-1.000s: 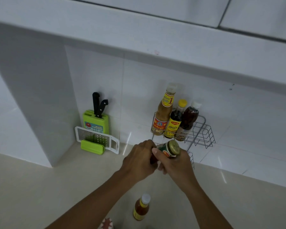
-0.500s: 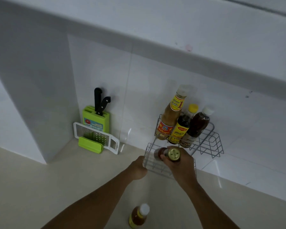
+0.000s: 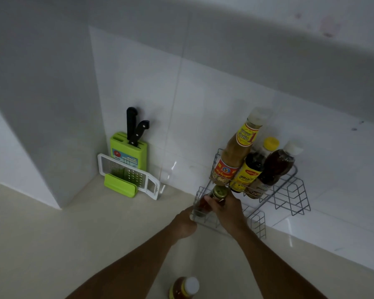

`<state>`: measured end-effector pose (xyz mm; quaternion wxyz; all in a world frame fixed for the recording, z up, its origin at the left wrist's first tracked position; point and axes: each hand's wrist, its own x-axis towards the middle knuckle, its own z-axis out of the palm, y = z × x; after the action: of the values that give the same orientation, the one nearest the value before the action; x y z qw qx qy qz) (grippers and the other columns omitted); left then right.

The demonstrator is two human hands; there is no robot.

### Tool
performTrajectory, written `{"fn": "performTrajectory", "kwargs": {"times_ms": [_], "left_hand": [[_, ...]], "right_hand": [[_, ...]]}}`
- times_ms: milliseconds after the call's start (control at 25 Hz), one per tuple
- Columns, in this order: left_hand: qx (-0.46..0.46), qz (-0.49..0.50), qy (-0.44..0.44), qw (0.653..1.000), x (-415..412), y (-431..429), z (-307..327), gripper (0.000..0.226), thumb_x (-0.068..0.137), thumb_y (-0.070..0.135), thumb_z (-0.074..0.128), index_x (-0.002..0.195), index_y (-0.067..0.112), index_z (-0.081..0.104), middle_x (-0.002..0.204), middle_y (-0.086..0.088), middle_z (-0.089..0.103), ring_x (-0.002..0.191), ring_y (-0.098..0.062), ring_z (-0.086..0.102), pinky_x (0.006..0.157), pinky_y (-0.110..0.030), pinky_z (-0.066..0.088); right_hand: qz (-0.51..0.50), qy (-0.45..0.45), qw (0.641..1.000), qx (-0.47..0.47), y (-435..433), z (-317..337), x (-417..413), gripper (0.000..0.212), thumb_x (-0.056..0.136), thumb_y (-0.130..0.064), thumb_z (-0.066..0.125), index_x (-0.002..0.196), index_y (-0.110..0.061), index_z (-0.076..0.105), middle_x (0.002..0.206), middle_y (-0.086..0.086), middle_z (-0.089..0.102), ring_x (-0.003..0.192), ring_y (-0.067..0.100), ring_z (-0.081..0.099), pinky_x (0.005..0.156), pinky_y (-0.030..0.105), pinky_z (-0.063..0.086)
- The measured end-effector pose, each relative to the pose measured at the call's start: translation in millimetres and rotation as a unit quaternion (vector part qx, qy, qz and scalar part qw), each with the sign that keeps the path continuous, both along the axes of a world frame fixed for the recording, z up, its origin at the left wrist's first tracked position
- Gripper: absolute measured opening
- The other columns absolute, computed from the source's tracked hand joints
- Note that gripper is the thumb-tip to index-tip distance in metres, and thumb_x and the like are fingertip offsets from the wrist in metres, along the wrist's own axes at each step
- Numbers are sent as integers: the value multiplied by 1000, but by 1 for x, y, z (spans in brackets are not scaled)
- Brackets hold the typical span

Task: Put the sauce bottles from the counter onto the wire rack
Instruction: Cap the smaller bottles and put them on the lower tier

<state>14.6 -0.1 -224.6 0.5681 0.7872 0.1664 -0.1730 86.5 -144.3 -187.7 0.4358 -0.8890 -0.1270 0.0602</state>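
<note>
Three bottles are seen on the wire rack, a fourth bottle clasped by the right hand; the left hand grip is obscured, a fifth bottle cut off on the surface.

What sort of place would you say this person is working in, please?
Most likely a home kitchen: a knife block and grater stand in the tiled corner, and sauce bottles fill a wire rack on the counter.

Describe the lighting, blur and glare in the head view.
Head view: dim and grey, upper wall soft with blur; small glare streaks on the tiles; wide-angle bending at edges; right hand and the bottle it holds are dark, details smeared.
</note>
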Motion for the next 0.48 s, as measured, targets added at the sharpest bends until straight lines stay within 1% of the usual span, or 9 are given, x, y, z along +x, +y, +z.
{"fn": "performTrajectory", "kwargs": {"times_ms": [80,120,200,240,320,400,480], "left_hand": [[-2,-5,2,1000,0,3,-2,66,87,-2,46,148,20,37,149,-8,47,127,-27,54,94,-27,46],[-5,-6,3,1000,2,5,-4,68,85,-2,47,148,22,38,148,-7,48,124,-28,57,88,-25,47],[-9,-18,7,1000,3,8,-8,72,79,3,48,147,26,40,145,-6,52,118,-30,61,81,-23,45],[-11,-25,9,1000,4,10,-8,74,75,7,48,146,28,41,144,-5,53,116,-30,62,80,-23,46],[-9,-32,12,999,4,10,-7,75,74,8,48,146,30,42,143,-4,54,115,-28,63,81,-24,47],[-8,-34,10,999,2,9,-5,73,79,4,48,146,31,40,143,-4,54,115,-28,63,80,-24,46],[-9,-40,11,999,1,9,-4,73,80,5,47,147,32,38,144,-3,53,109,-25,64,75,-23,47]], "right_hand": [[13,-6,1000,-14,6,-2,9,24,89,-32,74,102,-13,67,80,-12,69,67,-13,64,60,11,43],[21,-12,1000,-21,8,-2,14,26,90,-32,73,104,-11,68,84,-8,70,69,-7,65,61,10,42],[34,-25,999,-27,11,-3,20,30,91,-30,73,112,-10,68,97,0,70,82,4,64,66,4,40],[38,-28,999,-24,12,-4,23,31,90,-29,73,114,-10,68,102,2,70,88,10,64,68,3,40],[39,-25,999,-17,10,-7,26,34,88,-30,76,114,-10,68,105,4,71,94,15,65,72,8,43],[31,-29,999,-21,10,-12,28,37,83,-32,80,111,-10,70,103,4,72,94,18,66,73,13,45],[23,-38,998,-35,11,-12,27,41,80,-35,82,110,-9,71,104,4,71,95,17,65,73,12,45]]}}
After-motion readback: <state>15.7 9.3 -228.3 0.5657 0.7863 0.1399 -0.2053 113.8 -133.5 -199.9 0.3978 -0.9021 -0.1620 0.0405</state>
